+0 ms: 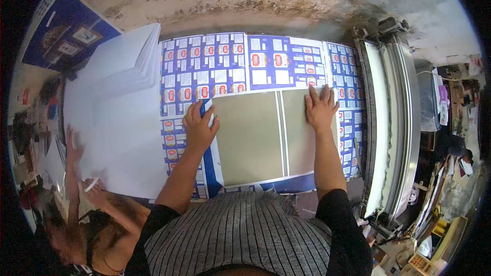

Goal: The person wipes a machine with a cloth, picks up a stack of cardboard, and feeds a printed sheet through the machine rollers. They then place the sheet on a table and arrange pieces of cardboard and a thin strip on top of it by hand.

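Two grey-brown board panels lie on a white-edged sheet in front of me, a wide board on the left and a narrower board on the right, with thin white strips between them. My left hand rests at the sheet's left edge, fingers apart, beside a blue and white flap that is partly turned up. Palm down, my right hand lies with spread fingers on the top right part of the narrower board. Neither hand holds anything that I can see.
Blue printed sheets cover the table beneath. Large white sheets are stacked at left, where another person's hands work, one with a white object. A machine with a long metal roller borders the right side. A stained wall stands behind.
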Demonstrator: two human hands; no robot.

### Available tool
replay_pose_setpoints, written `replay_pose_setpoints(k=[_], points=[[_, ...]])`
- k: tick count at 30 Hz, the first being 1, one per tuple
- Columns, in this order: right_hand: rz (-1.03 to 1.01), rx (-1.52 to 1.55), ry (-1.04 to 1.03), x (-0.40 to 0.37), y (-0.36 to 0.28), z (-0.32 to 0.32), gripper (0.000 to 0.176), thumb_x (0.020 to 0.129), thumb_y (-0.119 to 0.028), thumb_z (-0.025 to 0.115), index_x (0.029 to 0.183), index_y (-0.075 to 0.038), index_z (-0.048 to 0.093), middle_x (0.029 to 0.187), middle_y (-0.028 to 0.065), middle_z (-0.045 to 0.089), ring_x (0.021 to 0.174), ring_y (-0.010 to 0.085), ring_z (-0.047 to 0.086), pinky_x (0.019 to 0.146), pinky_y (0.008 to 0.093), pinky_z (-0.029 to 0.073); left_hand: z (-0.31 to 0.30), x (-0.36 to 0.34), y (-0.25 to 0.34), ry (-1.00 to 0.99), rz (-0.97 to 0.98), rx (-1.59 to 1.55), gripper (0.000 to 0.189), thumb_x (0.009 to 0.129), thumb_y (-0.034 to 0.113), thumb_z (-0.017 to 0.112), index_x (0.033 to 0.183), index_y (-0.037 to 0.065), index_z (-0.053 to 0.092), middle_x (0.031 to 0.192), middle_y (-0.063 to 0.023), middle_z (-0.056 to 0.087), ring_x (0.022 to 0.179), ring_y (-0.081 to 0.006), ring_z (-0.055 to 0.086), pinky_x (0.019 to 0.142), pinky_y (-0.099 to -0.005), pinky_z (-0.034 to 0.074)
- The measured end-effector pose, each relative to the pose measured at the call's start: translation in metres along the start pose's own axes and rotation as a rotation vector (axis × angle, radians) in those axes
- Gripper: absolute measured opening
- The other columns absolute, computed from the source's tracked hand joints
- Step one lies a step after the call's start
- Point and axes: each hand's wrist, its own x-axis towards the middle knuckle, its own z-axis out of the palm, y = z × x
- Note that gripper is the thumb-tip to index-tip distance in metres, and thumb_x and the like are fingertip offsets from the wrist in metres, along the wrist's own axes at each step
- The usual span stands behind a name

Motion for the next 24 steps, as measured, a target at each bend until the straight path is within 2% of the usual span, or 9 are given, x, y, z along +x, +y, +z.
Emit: replay_pose_setpoints(k=[4,6,7,8,12,15,20,22,24], points=[[0.141,-0.008,0.003,0.01,0.015,0.002,0.052,0.102,-0.056,0.038,0.148,-0.033,0.049,0.162,0.0175,0.029,0.151,0.0401,0.02,0.114,0.0689,0.017,0.002,0.0,-0.001,0.025,0.008,-0.001,0.044,0.085,0.029,0.071,0.127,0.015,0.068,0.146,-0.0172,0.044,0.137,-0.0384,0.036,0.108,-0.0572,0.028],[0.215,0.0,0.076,0.011,0.015,0.006,0.054,0.101,-0.056,0.039,0.148,-0.031,0.048,0.161,0.0186,0.029,0.151,0.04,0.02,0.114,0.0694,0.017,0.004,0.0,-0.002,0.023,0.015,-0.007,0.044,0.085,0.029,0.072,0.127,0.016,0.068,0.146,-0.0169,0.045,0.137,-0.0386,0.036,0.108,-0.0574,0.029],[0.263,0.051,0.074,0.013,0.012,0.009,0.058,0.101,-0.056,0.039,0.149,-0.024,0.048,0.161,0.0193,0.029,0.151,0.0399,0.019,0.113,0.0695,0.017,0.005,0.0,-0.005,0.022,0.021,-0.01,0.045,0.085,0.03,0.072,0.127,0.016,0.068,0.146,-0.0167,0.045,0.137,-0.0388,0.037,0.107,-0.0575,0.029],[0.25,0.06,0.066,0.013,0.002,0.012,0.058,0.101,-0.056,0.039,0.149,-0.024,0.048,0.161,0.0193,0.029,0.151,0.0399,0.019,0.113,0.0695,0.017,0.004,0.0,-0.006,0.021,0.009,0.004,0.045,0.085,0.03,0.072,0.127,0.016,0.068,0.146,-0.0167,0.045,0.137,-0.0388,0.037,0.107,-0.0575,0.029],[0.044,0.118,0.065,-0.011,-0.073,0.02,0.064,0.101,-0.055,0.041,0.147,-0.011,0.051,0.163,0.0192,0.026,0.151,0.0427,0.017,0.114,0.0696,0.015,0.0,0.002,-0.001,0.035,0.014,0.011,0.045,0.083,0.032,0.072,0.125,0.016,0.069,0.145,-0.0164,0.046,0.135,-0.04,0.038,0.106,-0.0578,0.03],[-0.216,0.174,0.087,-0.041,-0.142,0.018,0.06,0.099,-0.053,0.048,0.143,-0.012,0.055,0.161,0.0185,0.03,0.149,0.0427,0.022,0.111,0.0702,0.017,-0.006,0.004,0.001,0.017,0.0,-0.01,0.04,0.085,0.032,0.071,0.121,0.016,0.071,0.143,-0.0142,0.047,0.135,-0.0371,0.038,0.106,-0.0551,0.031],[-0.428,0.317,0.108,-0.064,-0.221,0.016,0.05,0.096,-0.042,0.058,0.137,-0.014,0.06,0.157,0.0187,0.037,0.146,0.0417,0.027,0.11,0.0692,0.02,-0.004,0.0,-0.002,0.051,0.009,-0.027,0.042,0.085,0.033,0.073,0.124,0.018,0.069,0.145,-0.0144,0.046,0.137,-0.0363,0.037,0.107,-0.055,0.029],[-0.491,0.371,0.113,-0.064,-0.231,0.012,0.048,0.094,-0.039,0.061,0.135,-0.015,0.061,0.156,0.0185,0.039,0.146,0.0416,0.028,0.11,0.0689,0.02,-0.007,0.003,-0.002,-0.021,-0.016,-0.02,0.043,0.086,0.033,0.073,0.126,0.019,0.069,0.143,-0.0158,0.046,0.136,-0.0377,0.037,0.107,-0.0564,0.03],[-0.614,0.385,-0.088,-0.062,-0.238,0.004,0.05,0.094,-0.036,0.06,0.139,-0.015,0.058,0.155,0.0168,0.04,0.146,0.0373,0.03,0.112,0.0673,0.021,-0.008,0.003,-0.003,-0.004,-0.001,0.008,0.043,0.086,0.034,0.074,0.126,0.019,0.069,0.143,-0.0153,0.045,0.137,-0.0368,0.036,0.107,-0.0567,0.029]])
